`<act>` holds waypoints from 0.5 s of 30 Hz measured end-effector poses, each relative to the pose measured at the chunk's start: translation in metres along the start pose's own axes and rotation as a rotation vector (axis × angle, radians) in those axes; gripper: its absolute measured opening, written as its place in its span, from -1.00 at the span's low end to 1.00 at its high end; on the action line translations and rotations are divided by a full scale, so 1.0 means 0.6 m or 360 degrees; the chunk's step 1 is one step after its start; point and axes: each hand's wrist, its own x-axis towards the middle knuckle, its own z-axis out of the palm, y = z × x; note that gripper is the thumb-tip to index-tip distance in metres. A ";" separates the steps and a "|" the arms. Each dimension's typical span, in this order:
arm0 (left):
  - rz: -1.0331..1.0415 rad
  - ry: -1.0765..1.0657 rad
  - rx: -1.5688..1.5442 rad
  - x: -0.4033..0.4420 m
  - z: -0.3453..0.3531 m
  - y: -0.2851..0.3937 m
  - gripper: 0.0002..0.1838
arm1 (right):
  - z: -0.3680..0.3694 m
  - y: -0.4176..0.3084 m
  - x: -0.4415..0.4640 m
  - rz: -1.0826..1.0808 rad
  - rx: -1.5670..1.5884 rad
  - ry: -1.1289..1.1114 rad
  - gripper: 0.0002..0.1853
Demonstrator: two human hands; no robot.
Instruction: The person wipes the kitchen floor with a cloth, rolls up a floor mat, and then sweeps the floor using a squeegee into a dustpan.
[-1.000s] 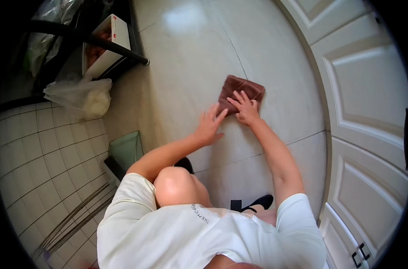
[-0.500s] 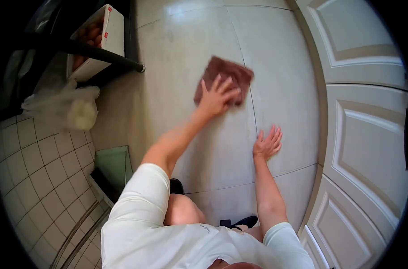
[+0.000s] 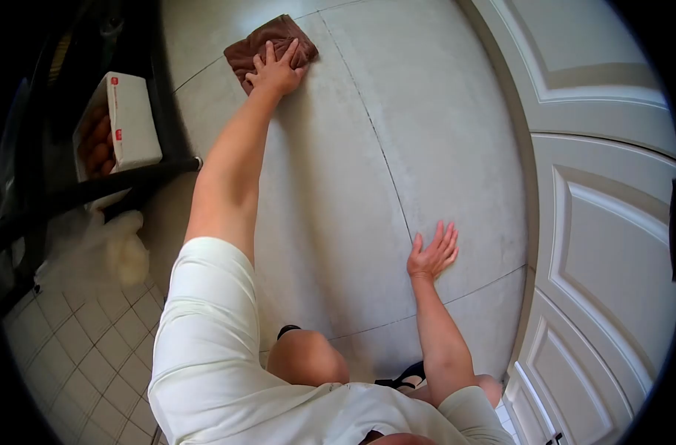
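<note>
A folded brown cloth (image 3: 260,44) lies on the tiled floor (image 3: 338,185) at the upper left of the view. My left hand (image 3: 276,73) presses flat on the cloth's lower right part, its fingers spread and the arm stretched far forward. Well away from the cloth, my right hand (image 3: 434,254) rests palm down on the floor near a tile joint, fingers spread, with nothing in it.
On the left a black rack (image 3: 160,170) holds a white box (image 3: 134,122) of round reddish-brown items. Below it hangs a clear plastic bag (image 3: 123,252) with something pale inside. Pale cabinet doors (image 3: 612,230) line the right side. My knee (image 3: 307,357) is at the bottom.
My left hand and the cloth have moved forward and to the left. Earlier my right hand was on the cloth; it then moved to the floor. The view has shifted.
</note>
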 end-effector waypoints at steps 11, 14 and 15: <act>0.1202 0.0304 -0.0338 -0.287 0.142 0.109 -0.42 | 0.006 -0.004 -0.006 -0.0035 -0.0039 0.0072 -0.37; 0.1300 0.0097 -0.0281 -0.337 0.141 0.032 -0.45 | 0.008 -0.004 -0.008 -0.0048 -0.0059 0.0085 -0.35; 0.1252 0.0053 -0.0214 -0.324 0.131 0.001 -0.45 | 0.009 -0.006 -0.007 -0.0075 -0.0053 0.0067 -0.35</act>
